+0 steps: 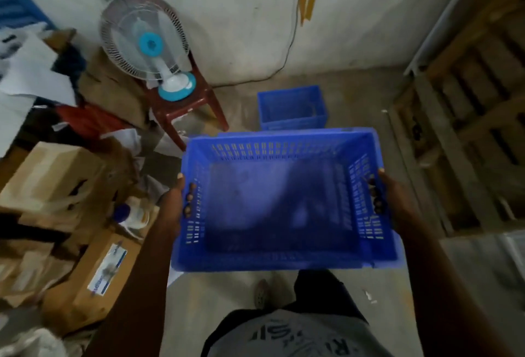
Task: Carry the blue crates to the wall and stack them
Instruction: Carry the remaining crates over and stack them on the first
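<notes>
A large blue slotted plastic crate [284, 200] is held off the floor at centre frame, upright and empty; the left hand [174, 203] grips its nine o'clock wall, fingertips [189, 196] curled through the handle slot; the right hand [393, 200] grips the three o'clock wall likewise; at twelve o'clock a smaller blue plastic crate [292, 108] sits on the grey floor [227, 294] near the white wall [241, 15]; at ten o'clock a white-and-teal table fan [150, 44] stands on a dark red plastic stool [187, 106].
</notes>
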`<state>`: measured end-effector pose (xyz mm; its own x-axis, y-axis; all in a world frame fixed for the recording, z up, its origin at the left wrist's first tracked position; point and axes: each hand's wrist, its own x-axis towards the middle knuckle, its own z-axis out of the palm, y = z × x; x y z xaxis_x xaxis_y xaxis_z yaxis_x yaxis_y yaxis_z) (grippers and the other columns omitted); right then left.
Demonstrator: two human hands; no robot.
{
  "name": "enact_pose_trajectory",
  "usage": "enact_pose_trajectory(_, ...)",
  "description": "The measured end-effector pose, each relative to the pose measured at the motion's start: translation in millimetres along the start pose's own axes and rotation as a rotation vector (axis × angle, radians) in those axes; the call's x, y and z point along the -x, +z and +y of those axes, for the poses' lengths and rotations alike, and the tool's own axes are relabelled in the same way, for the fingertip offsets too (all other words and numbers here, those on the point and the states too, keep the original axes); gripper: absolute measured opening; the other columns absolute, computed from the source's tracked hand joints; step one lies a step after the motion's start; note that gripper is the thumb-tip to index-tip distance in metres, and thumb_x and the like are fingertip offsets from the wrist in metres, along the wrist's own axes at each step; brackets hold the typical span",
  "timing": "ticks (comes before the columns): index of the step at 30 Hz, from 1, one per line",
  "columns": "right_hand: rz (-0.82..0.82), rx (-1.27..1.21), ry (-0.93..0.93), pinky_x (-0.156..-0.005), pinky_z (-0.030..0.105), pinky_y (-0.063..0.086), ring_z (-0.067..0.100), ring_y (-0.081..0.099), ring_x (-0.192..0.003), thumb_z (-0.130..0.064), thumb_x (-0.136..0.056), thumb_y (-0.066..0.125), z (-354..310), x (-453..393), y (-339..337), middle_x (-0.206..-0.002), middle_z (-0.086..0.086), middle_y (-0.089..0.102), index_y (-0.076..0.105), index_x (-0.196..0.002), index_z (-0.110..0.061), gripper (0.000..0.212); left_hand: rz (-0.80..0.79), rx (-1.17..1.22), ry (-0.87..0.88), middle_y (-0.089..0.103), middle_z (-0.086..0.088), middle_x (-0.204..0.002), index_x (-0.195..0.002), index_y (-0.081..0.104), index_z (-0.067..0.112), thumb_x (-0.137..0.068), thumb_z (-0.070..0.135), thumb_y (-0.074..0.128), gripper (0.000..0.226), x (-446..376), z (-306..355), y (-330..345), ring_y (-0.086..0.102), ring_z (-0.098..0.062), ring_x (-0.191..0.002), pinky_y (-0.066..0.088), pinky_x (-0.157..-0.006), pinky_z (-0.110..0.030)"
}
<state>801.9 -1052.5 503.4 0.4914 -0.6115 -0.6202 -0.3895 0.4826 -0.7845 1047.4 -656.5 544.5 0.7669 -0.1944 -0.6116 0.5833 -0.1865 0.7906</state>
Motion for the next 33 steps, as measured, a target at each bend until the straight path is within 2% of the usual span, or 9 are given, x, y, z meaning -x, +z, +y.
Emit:
enact_pose_trajectory(4, 0.072, -0.042, 0.031, -0.033, 0.018, 0.027, 0.007, 0.034, -0.035, -0.058, -0.09, 0.047, -29, -45, 4, -0.06, -0.001, 0.044, 0.059, -0.086, -0.018, 0.041, -0.03, -0.032, -0.001, 0.039, 0.006, -0.053, -0.075, 0.054, 0.024, -0.097, 0.061, 0.037, 0.047, -73, 46, 36, 0.029, -0.007, -0.033, 0.025, -0.034, -0.018)
enact_pose_trajectory(10, 0.097, -0.004, 0.054, -0.036, 0.02, 0.029, 0.009, 0.035, -0.038, -0.054, -0.095, 0.043, -106, -159, 16, -0.064, 0.0, 0.044, 0.058, -0.088, -0.016, 0.041, -0.04, -0.039, -0.07, 0.041, 0.007, -0.054, -0.076, 0.057, 0.025, -0.091, 0.07, 0.041, 0.05, -192, 99, 107, 0.032, -0.008, -0.033, 0.028, -0.033, -0.017)
enact_pose_trajectory(15, 0.04, 0.031, 0.06, -0.035, 0.02, 0.029, 0.008, 0.035, -0.037, -0.057, -0.094, 0.042, -188, -258, 26, -0.062, -0.002, 0.044, 0.057, -0.085, -0.018, 0.042, -0.017, -0.012, -0.052, 0.042, 0.007, -0.054, -0.077, 0.057, 0.023, -0.094, 0.065, 0.041, 0.047, -252, 150, 167, 0.034, -0.007, -0.035, 0.03, -0.034, -0.018)
enact_pose_trajectory(22, 0.025, 0.136, 0.057, -0.037, 0.021, 0.032, 0.008, 0.037, -0.038, -0.059, -0.094, 0.039, -286, -385, 50, -0.062, -0.002, 0.045, 0.056, -0.085, -0.019, 0.044, 0.034, -0.068, -0.044, 0.041, 0.007, -0.057, -0.077, 0.053, 0.024, -0.101, 0.052, 0.038, 0.04, -343, 227, 232, 0.032, -0.008, -0.04, 0.026, -0.039, -0.021)
enact_pose_trajectory(28, 0.009, 0.242, 0.022, -0.044, 0.027, 0.033, 0.012, 0.043, -0.04, -0.051, -0.099, 0.032, -339, -505, 88, -0.065, 0.004, 0.049, 0.054, -0.087, -0.015, 0.044, 0.05, -0.137, -0.058, 0.043, -0.001, -0.065, -0.078, 0.051, 0.019, -0.105, 0.034, 0.033, 0.036, -457, 272, 270, 0.037, -0.01, -0.04, 0.029, -0.037, -0.02)
enact_pose_trajectory(33, 0.021, 0.307, 0.061, -0.043, 0.025, 0.038, 0.018, 0.043, -0.05, -0.046, -0.102, 0.031, -370, -591, 119, -0.073, 0.008, 0.051, 0.053, -0.088, -0.014, 0.041, 0.068, -0.207, -0.047, 0.049, 0.001, -0.062, -0.077, 0.052, 0.019, -0.104, 0.032, 0.034, 0.035, -571, 294, 297, 0.043, -0.01, -0.038, 0.032, -0.039, -0.021)
